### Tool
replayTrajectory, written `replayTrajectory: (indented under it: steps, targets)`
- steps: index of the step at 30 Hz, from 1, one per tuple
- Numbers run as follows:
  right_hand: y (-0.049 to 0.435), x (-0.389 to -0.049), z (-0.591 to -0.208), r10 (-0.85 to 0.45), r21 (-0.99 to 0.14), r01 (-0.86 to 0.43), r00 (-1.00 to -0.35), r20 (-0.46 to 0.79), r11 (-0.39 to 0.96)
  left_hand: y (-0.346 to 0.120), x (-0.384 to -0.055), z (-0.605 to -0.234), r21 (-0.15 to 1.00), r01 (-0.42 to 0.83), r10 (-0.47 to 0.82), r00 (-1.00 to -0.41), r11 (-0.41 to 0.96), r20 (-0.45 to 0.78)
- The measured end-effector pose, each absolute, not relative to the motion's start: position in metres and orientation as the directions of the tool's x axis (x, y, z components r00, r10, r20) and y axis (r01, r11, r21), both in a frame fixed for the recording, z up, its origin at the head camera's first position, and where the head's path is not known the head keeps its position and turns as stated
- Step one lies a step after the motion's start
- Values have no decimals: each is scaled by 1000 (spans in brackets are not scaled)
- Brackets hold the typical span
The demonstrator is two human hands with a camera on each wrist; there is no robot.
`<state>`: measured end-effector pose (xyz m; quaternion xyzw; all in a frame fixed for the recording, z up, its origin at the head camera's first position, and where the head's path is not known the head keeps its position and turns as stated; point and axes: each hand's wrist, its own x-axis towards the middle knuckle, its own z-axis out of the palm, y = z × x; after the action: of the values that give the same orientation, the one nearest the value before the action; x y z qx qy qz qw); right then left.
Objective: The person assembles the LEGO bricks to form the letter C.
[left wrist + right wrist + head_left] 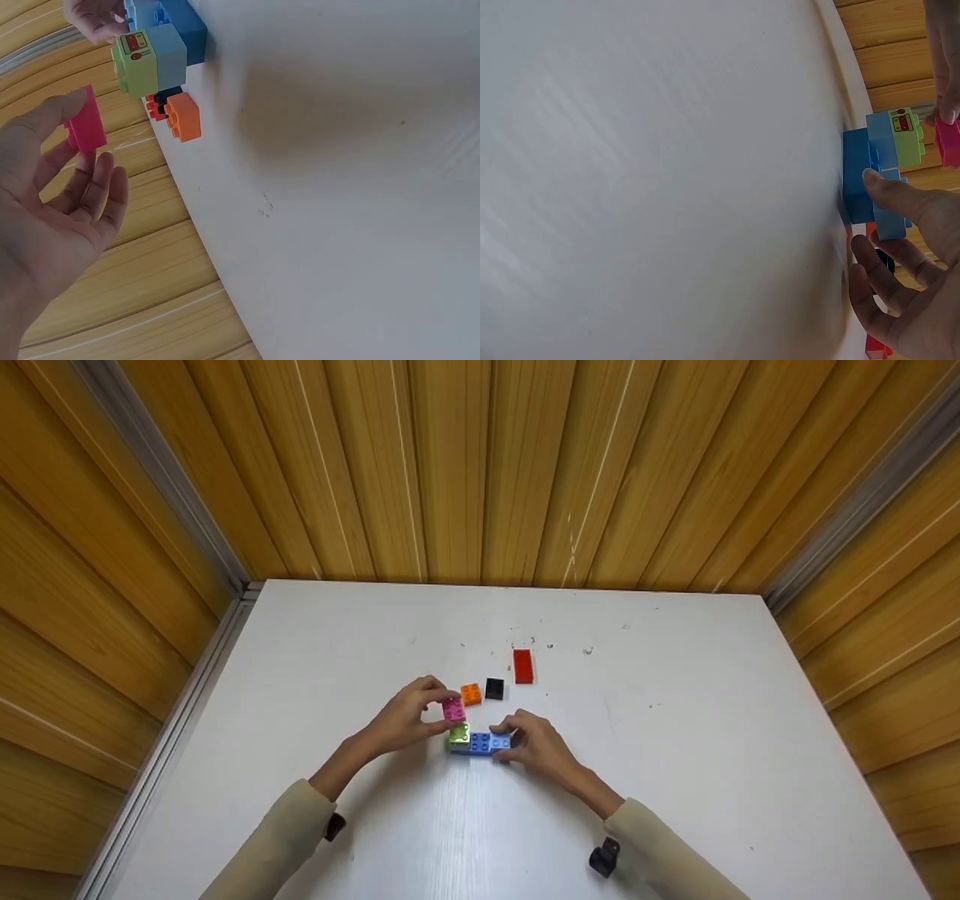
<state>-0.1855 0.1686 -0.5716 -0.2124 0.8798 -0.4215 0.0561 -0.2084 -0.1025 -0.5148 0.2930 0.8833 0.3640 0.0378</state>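
Note:
My left hand (444, 711) pinches a pink brick (453, 709) between thumb and fingers, just above the left end of a small stack. That stack is a dark blue brick (480, 744) carrying a light blue brick (171, 51) and a green brick (460, 733) with a printed side. My right hand (502, 743) grips the stack's right end on the white table (675, 735), thumb (900, 199) pressed on the blue bricks. In the left wrist view the pink brick (85, 126) sits apart from the green brick (135, 64).
Just beyond the hands lie an orange brick (471, 694), a black brick (494, 688) and a longer red brick (523, 666). Wooden panel walls enclose the table on the left, back and right. Small dark specks mark the tabletop near the red brick.

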Motion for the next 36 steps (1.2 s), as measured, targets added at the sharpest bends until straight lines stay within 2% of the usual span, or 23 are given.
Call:
replayTrajectory:
  steps: [11,30,36]
  targets:
    - [162,-184,-570,-434,-780,-331,-897,86,531,-111,-202,-522,706,472,619,-783,528,60]
    - [161,-184,-575,-429,-796,-311,-901,72,519,-113,-201,-538,742,464,606,-790,484,99]
    - [170,-184,-576,-420,-799,-316,-903,89,511,-103,-207,-536,699,468,615,-787,541,51]
